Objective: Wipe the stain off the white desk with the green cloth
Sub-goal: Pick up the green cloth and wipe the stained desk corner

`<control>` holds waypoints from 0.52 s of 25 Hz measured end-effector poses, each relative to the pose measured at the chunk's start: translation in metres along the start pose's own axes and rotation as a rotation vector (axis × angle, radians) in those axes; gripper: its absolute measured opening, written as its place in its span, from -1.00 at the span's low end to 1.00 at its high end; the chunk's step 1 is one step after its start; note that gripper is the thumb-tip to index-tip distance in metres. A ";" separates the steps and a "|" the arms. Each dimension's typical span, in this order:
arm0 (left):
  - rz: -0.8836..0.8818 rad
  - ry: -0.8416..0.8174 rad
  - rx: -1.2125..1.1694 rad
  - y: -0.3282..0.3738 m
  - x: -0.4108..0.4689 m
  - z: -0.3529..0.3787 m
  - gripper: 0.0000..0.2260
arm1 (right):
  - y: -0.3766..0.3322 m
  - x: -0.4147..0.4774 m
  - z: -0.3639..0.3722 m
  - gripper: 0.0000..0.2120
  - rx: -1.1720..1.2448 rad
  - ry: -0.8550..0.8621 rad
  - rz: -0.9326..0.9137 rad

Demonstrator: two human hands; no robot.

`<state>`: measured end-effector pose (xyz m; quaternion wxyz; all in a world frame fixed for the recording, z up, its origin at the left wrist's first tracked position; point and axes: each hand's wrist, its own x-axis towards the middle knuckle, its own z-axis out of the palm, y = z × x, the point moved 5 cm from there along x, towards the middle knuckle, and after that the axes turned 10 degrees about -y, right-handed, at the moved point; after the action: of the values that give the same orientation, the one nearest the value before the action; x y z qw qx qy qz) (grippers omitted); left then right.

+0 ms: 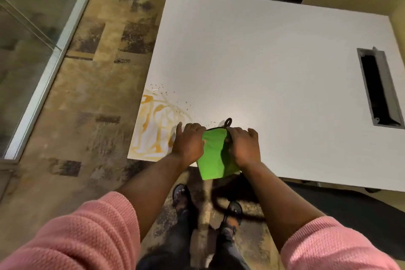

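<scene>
A green cloth (pixel 213 158) with a dark edge and a small black hanging loop lies at the near edge of the white desk (pixel 274 68), its lower end hanging over the edge. My left hand (pixel 189 141) grips its left side and my right hand (pixel 242 146) grips its right side. An orange-brown smeared stain (pixel 156 129) with scattered dark specks covers the desk's near left corner, just left of my left hand.
A grey rectangular cable slot (pixel 378 87) is cut into the desk at the right. Patterned brown carpet (pixel 94 85) lies to the left, bounded by a glass partition (pixel 28 55) with a metal frame. My feet (pixel 182 197) stand below the desk edge.
</scene>
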<state>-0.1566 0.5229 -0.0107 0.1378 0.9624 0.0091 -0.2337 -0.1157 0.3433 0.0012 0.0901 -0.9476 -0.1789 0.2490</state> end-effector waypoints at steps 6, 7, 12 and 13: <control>-0.004 0.066 -0.083 0.041 -0.002 0.055 -0.44 | 0.052 0.014 0.022 -0.37 0.068 0.062 -0.056; -0.006 0.041 -0.090 0.051 0.000 0.066 -0.43 | 0.064 0.015 0.024 -0.36 0.063 0.062 -0.056; -0.082 0.066 -0.085 0.069 0.030 0.093 -0.32 | 0.106 0.034 0.041 -0.30 -0.024 -0.015 -0.149; -0.101 0.082 -0.078 0.068 0.038 0.095 -0.28 | 0.112 0.040 0.043 -0.34 -0.021 -0.011 -0.178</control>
<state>-0.1597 0.4303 -0.0911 0.1625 0.9635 0.0723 -0.2001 -0.0713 0.2588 -0.0824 0.1008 -0.9274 -0.2657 0.2432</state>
